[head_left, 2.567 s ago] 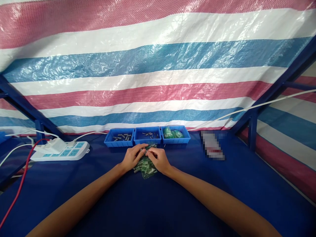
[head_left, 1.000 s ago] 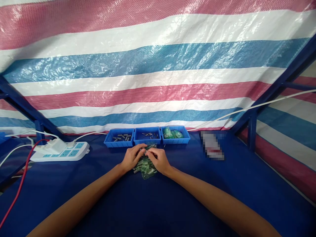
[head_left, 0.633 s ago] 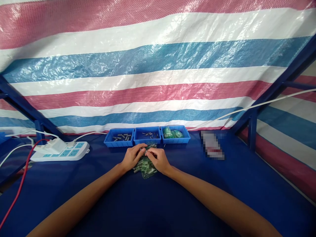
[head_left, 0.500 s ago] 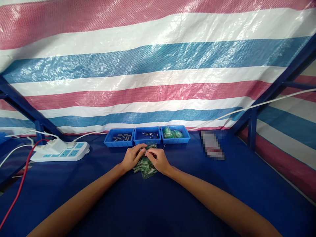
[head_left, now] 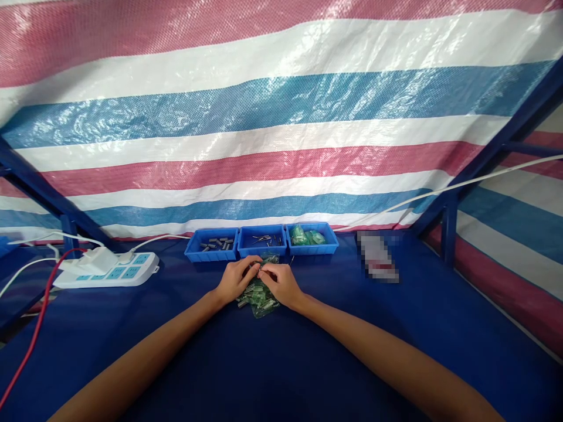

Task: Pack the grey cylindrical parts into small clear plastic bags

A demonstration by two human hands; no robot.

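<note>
My left hand (head_left: 237, 279) and my right hand (head_left: 280, 283) meet fingertip to fingertip above a clear green plastic bag (head_left: 263, 303) on the blue table. Small metal pieces lie in and around the bag, some poking out at its left side. Both hands are closed in a pinch, thumbs and index fingers together. Whatever sits between the fingertips is too small to make out. Just beyond the hands is the middle blue bin (head_left: 263, 248), which holds a few thin metal pins.
The left blue bin (head_left: 211, 255) holds short metal cylinders, and the right blue bin (head_left: 313, 248) holds green plastic bags. A white power strip (head_left: 114, 274) with cables stands at the left. A blurred flat item (head_left: 378, 257) lies at the right. Striped sheeting (head_left: 264, 135) hangs behind.
Almost nothing differs. Both hands stay pinched together over the green bag, and the whole view has shifted very slightly.
</note>
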